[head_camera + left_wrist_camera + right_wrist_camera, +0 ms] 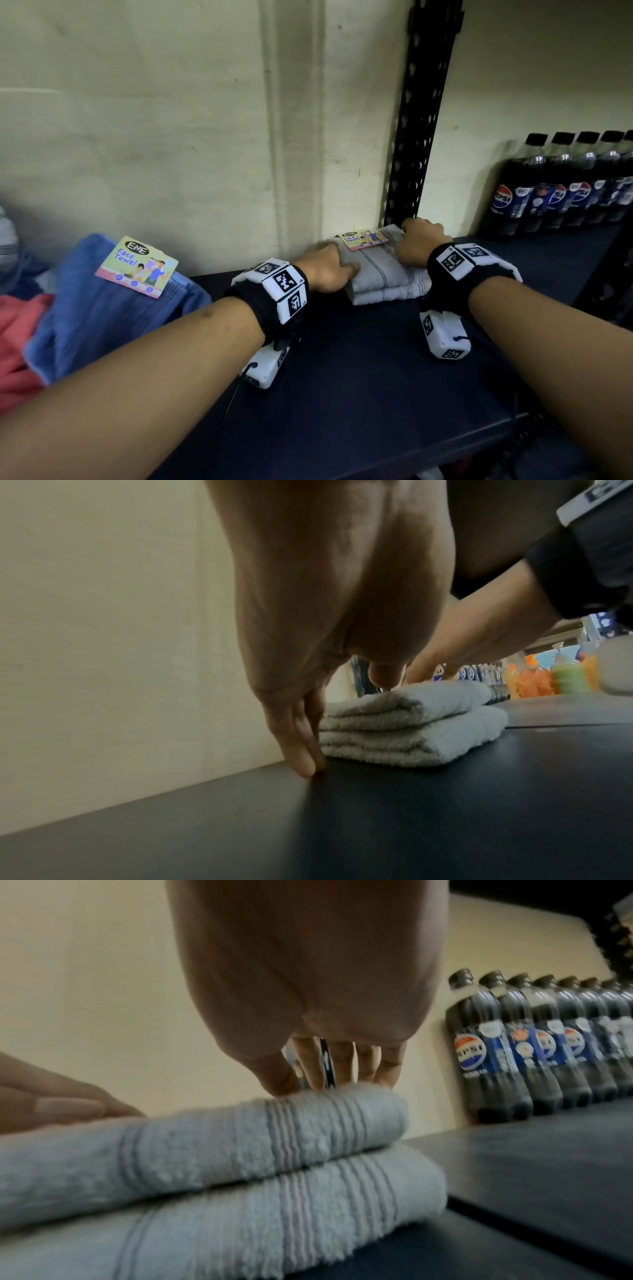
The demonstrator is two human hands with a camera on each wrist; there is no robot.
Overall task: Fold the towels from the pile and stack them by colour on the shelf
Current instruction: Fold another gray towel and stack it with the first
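Two folded grey towels (387, 277) lie stacked on the dark shelf (359, 377), close to the wall, with a paper label (363, 237) on top. My left hand (330, 269) stands at the stack's left end. In the left wrist view its straight fingers (298, 745) press against the side of the stack (411, 729) and touch the shelf, thumb above the top towel. My right hand (419, 245) rests on the far right corner. In the right wrist view its straight fingers (342, 1066) touch the top towel's (205, 1137) far edge.
A folded blue towel (102, 308) with a "Face Towel" label lies at the left, with a coral towel (17, 342) beside it. A black slotted upright (418, 137) rises behind the grey stack. Several Pepsi bottles (555, 185) line the wall on the right.
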